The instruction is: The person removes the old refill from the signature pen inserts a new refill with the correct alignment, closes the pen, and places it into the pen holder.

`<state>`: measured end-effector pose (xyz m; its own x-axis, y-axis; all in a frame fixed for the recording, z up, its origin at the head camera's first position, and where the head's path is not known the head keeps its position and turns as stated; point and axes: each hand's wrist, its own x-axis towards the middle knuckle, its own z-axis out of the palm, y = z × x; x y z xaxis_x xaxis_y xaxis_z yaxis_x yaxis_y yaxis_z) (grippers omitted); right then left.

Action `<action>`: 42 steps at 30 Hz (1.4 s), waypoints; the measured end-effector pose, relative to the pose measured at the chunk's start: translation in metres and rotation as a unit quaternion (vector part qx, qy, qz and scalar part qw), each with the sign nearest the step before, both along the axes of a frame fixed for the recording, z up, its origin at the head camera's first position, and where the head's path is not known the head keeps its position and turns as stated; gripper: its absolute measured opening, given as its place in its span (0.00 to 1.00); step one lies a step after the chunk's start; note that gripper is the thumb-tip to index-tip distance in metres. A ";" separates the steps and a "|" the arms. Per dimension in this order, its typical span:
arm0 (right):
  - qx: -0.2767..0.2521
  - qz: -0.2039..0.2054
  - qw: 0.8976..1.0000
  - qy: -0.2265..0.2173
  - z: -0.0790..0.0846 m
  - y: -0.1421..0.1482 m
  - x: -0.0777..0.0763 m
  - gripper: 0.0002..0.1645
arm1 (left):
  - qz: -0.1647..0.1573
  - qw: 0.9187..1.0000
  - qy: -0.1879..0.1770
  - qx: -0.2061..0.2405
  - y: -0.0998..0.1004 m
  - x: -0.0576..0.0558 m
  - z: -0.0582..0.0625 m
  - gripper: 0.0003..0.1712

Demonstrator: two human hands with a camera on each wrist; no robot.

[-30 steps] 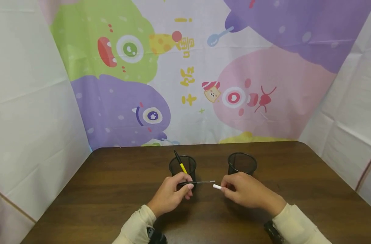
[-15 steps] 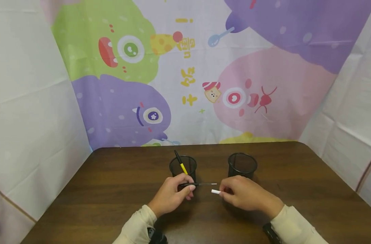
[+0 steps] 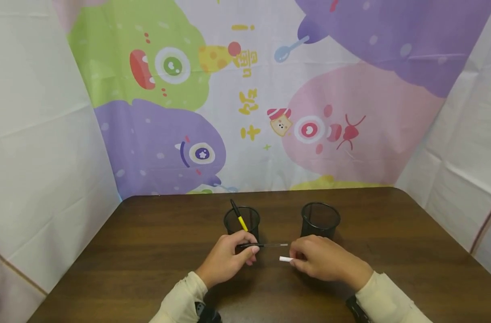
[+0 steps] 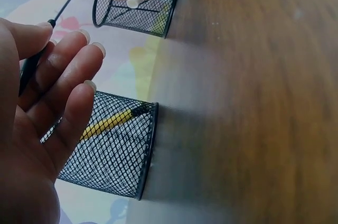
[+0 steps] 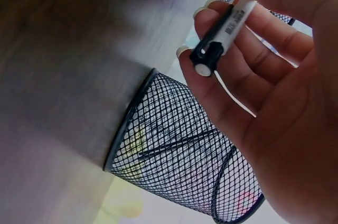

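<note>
My left hand point(image 3: 225, 258) holds a slim black pen half between thumb and fingers. A thin refill point(image 3: 273, 245) sticks out of it to the right, its far end pale. In the left wrist view the other fingers lie loosely curled below the black part point(image 4: 30, 71). My right hand point(image 3: 326, 258) pinches a white pen barrel point(image 3: 285, 259), which lies a little below and right of the refill's tip, apart from it. In the right wrist view this barrel point(image 5: 232, 27) shows small dark print, a black clip and a round white end.
Two black mesh pen cups stand behind the hands: the left cup point(image 3: 253, 224) bears a yellow pen with a black end point(image 3: 239, 216), and the right cup point(image 3: 320, 220) stands behind the right hand. Under everything is a brown wooden table point(image 3: 168, 224), with a printed cloth point(image 3: 261, 166) beyond.
My right hand has moved down and slightly left with the white barrel, away from the refill's tip. My left hand has barely shifted, and the refill points almost level.
</note>
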<state>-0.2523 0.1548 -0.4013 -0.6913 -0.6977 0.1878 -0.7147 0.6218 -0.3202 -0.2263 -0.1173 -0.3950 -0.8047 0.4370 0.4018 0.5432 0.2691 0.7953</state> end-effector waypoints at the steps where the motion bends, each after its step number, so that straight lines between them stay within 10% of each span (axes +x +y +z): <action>1: 0.004 -0.001 1.000 0.000 -0.001 0.000 0.000 0.10 | -0.001 1.000 0.000 -0.001 0.000 0.000 0.000 0.02; 42: 0.070 0.004 0.997 0.020 0.000 0.002 0.004 0.10 | 0.001 1.000 0.005 -0.012 0.000 0.001 0.003 0.02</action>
<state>-0.2486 0.1564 -0.4015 -0.6797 -0.7245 0.1147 -0.7300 0.6529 -0.2019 -0.2251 -0.1170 -0.3925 -0.8017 0.4452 0.3988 0.5502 0.2892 0.7833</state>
